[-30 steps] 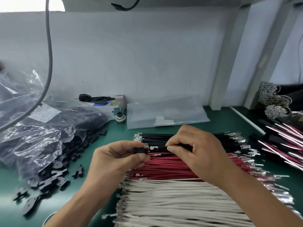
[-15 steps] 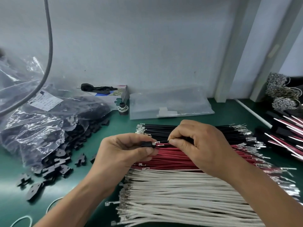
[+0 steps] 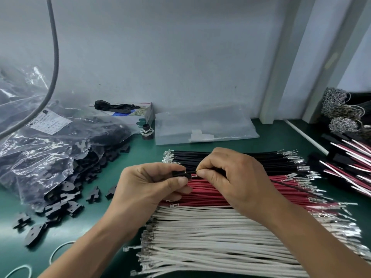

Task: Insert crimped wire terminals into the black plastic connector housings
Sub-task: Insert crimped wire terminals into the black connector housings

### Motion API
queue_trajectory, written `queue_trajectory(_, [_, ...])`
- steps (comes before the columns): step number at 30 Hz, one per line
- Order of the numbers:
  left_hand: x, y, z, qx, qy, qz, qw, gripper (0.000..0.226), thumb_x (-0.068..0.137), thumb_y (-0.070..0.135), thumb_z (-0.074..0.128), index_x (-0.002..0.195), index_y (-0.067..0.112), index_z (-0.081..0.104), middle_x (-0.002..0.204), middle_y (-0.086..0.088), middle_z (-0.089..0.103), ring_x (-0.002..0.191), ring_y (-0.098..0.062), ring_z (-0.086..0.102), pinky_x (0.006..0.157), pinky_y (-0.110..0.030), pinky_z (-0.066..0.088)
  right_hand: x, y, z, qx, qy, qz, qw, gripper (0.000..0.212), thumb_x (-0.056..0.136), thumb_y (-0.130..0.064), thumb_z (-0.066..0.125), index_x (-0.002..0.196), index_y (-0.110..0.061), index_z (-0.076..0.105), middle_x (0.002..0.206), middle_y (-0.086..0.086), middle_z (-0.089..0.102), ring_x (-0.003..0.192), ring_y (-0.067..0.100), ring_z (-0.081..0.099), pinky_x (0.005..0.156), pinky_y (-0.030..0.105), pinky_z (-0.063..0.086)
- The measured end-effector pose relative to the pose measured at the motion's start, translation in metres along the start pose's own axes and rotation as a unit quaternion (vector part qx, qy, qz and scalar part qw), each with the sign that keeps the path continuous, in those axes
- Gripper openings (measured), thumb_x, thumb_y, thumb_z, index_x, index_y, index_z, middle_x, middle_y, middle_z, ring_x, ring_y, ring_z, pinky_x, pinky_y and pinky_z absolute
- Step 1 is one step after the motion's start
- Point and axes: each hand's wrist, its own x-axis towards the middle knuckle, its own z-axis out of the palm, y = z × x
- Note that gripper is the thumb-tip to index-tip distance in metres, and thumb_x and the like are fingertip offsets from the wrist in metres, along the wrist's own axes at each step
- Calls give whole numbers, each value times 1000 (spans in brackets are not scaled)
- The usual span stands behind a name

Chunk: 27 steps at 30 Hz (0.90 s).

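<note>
Seating a black wire in a small black plastic connector housing (image 3: pixel 177 174), held above the wire rows.

The left hand (image 3: pixel 148 187) pinches the housing between thumb and fingers, steadying its opening toward the right hand (image 3: pixel 230 177), which pinches the thin black insulated wire (image 3: pixel 191 172) close to its tip, likely so it will not buckle. Below, black, red (image 3: pixel 210 189) and white wires (image 3: pixel 210 233) lie sorted on the green table (image 3: pixel 140 149).

head cam | looks forward-down | close over green bench (image 3: pixel 140 149)
</note>
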Motion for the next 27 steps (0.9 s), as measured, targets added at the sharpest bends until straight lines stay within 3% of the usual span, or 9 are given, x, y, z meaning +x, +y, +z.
queue_trajectory(9, [-5, 4, -1, 20, 2, 30, 999, 33, 58, 20, 87, 91, 14, 83, 80, -21, 78, 72, -32, 78, 63, -28, 63, -1, -12, 11, -34, 39, -41, 998, 16, 96, -30, 58, 87, -21, 68, 81, -15, 55, 71, 4, 51, 63, 27, 45])
queue_trajectory(14, [4, 14, -2, 80, 38, 110, 990, 28, 67, 23, 85, 95, 24, 83, 79, -11, 79, 70, -23, 77, 58, -21, 57, -1, -14, 7, -171, 170, -118, 963, 12, 97, -20, 66, 88, -14, 73, 86, -2, 61, 79, 17, 54, 64, 30, 46])
queue_trajectory(16, [6, 13, -6, 77, 56, 112, 989, 26, 70, 19, 85, 96, 24, 83, 79, -11, 79, 69, -20, 77, 57, -17, 55, -4, -19, 15, -200, 133, -132, 962, 11, 95, -17, 67, 86, -14, 72, 85, -1, 60, 78, 19, 51, 61, 34, 46])
queue_trajectory(20, [7, 8, -10, 65, 82, 76, 992, 28, 68, 23, 84, 96, 26, 83, 79, -12, 78, 64, -16, 75, 49, -19, 52, -5, -23, 35, -203, -24, -71, 976, 13, 94, -30, 61, 92, -23, 73, 90, -7, 61, 85, 17, 50, 68, 37, 50])
queue_trajectory(24, [10, 8, -14, 73, 101, 71, 990, 26, 65, 31, 85, 90, 27, 83, 73, -11, 77, 53, -12, 64, 40, -21, 41, -3, -21, 38, -161, -29, -34, 986, 11, 92, -25, 63, 85, -27, 72, 85, -11, 60, 83, 13, 50, 68, 36, 49])
queue_trajectory(27, [11, 9, -20, 65, 106, 66, 990, 26, 66, 32, 85, 91, 24, 82, 82, -9, 80, 54, -14, 63, 39, -20, 43, -5, -19, 32, -106, -24, -3, 994, 9, 90, -27, 65, 82, -28, 68, 86, -14, 61, 84, 6, 52, 71, 32, 50])
